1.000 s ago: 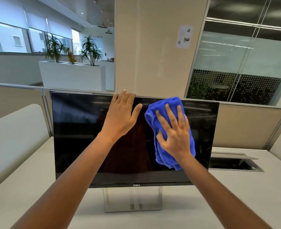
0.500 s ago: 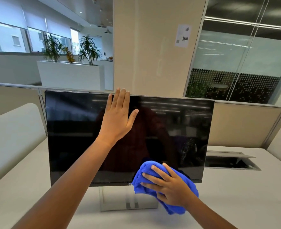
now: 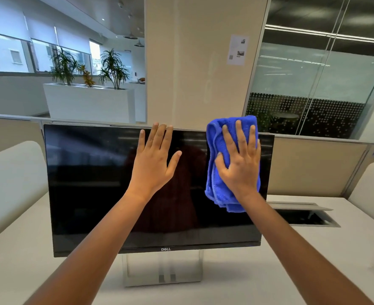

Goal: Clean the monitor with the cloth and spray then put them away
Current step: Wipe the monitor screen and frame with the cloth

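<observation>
- One monitor (image 3: 89,183), dark-screened, is standing on its stand (image 3: 163,268) on the white desk (image 3: 313,260).
- One blue cloth (image 3: 216,172), folded, is lying against the monitor's upper right part, its top edge poking above the monitor's top edge.
- The right hand (image 3: 240,168) is pressing the cloth flat to the monitor, fingers (image 3: 238,137) spread open.
- The left hand (image 3: 154,166) is resting on the monitor near its top centre, fingers open, gripping nothing.
- One open cable hatch (image 3: 302,214) is sitting in the desk, right of the monitor.
</observation>
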A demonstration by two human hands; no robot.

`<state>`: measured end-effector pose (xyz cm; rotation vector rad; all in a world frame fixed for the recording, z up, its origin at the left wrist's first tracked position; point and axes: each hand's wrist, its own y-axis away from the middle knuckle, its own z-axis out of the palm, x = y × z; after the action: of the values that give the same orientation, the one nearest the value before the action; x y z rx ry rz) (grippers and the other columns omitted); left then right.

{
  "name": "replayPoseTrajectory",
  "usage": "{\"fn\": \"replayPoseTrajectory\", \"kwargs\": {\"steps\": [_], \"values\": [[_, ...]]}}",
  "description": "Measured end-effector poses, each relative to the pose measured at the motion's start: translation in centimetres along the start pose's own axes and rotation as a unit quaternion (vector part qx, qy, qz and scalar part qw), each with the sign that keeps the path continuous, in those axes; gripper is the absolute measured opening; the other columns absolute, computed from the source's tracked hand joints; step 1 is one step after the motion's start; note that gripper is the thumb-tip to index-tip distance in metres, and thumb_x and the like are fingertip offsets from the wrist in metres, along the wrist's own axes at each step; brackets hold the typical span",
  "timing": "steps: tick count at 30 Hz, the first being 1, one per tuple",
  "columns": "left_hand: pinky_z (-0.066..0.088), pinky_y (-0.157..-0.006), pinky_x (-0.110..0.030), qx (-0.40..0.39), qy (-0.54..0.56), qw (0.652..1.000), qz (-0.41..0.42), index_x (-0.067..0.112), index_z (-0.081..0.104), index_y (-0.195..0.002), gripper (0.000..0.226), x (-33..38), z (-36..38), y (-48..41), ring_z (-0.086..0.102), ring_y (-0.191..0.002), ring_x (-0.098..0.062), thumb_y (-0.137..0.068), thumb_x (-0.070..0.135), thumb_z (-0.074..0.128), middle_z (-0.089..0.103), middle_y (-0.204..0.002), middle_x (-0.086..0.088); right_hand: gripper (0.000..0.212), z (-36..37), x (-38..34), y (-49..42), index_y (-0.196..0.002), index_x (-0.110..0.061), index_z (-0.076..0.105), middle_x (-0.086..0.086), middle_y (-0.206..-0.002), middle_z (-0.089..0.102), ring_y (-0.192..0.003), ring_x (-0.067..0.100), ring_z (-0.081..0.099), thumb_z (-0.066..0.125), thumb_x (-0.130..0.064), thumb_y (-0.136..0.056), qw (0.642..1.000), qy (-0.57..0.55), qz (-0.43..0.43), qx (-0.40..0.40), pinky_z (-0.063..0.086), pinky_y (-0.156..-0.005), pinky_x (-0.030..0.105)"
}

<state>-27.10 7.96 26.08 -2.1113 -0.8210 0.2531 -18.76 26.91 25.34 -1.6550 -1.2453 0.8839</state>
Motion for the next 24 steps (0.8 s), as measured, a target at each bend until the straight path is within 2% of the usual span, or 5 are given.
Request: {"fn": "replayPoseTrajectory", "kwargs": {"steps": [7,13,17,19,24], "values": [[-0.003,-0.116,-0.037,0.02,0.013,1.0,-0.012,0.01,0.021,-0.144,0.064,0.3,0.4,-0.1,0.006,-0.143,-0.019,-0.09,0.042,0.034,0.023,-0.153,-0.011,0.061,2.5,-1.0,9.9,-0.14,-0.027,0.033,0.0,-0.15,0.029,-0.141,0.032,0.018,0.048,-0.037,-0.082,0.985,0.017,-0.161,-0.061,0.016,-0.113,0.048],[-0.004,-0.116,-0.037,0.022,0.01,1.0,-0.016,0.011,0.02,-0.144,0.066,0.5,0.1,0.2,0.007,-0.144,-0.021,-0.089,0.045,0.033,0.021,-0.154,-0.011,0.065,2.0,1.9,19.4,-0.141,-0.035,0.03,-0.01,-0.148,0.03,-0.139,0.023,0.024,0.049,-0.044,-0.08,0.908,0.093,-0.356,-0.2,0.005,-0.116,0.043],[-0.008,-0.116,-0.037,0.002,-0.006,1.0,-0.01,0.012,0.016,-0.145,0.069,0.9,-0.1,0.0,0.0,-0.143,-0.017,-0.088,0.048,0.028,0.016,-0.155,-0.009,0.062,1.2,3.9,18.4,-0.143,-0.036,0.027,-0.014,-0.148,0.036,-0.138,0.02,0.027,0.047,-0.044,-0.085,0.872,0.106,-0.427,-0.215,0.007,-0.116,0.044],[-0.009,-0.116,-0.037,-0.006,-0.012,1.0,0.0,0.012,0.015,-0.145,0.069,1.4,-0.1,-0.2,0.001,-0.144,-0.017,-0.088,0.049,0.027,0.016,-0.155,-0.008,0.063,0.7,4.5,15.9,-0.143,-0.036,0.027,-0.013,-0.147,0.037,-0.138,0.021,0.025,0.046,-0.042,-0.084,0.877,0.102,-0.428,-0.192,0.009,-0.115,0.045],[-0.009,-0.116,-0.037,-0.021,-0.013,0.999,0.025,0.011,0.013,-0.146,0.068,3.2,0.6,-0.9,0.003,-0.145,-0.019,-0.093,0.048,0.033,0.014,-0.156,-0.008,0.059,-0.9,6.1,7.2,-0.135,-0.031,0.043,-0.003,-0.142,0.045,-0.135,0.029,0.031,0.05,-0.034,-0.077,0.941,0.076,-0.312,-0.102,0.024,-0.108,0.051]]}}
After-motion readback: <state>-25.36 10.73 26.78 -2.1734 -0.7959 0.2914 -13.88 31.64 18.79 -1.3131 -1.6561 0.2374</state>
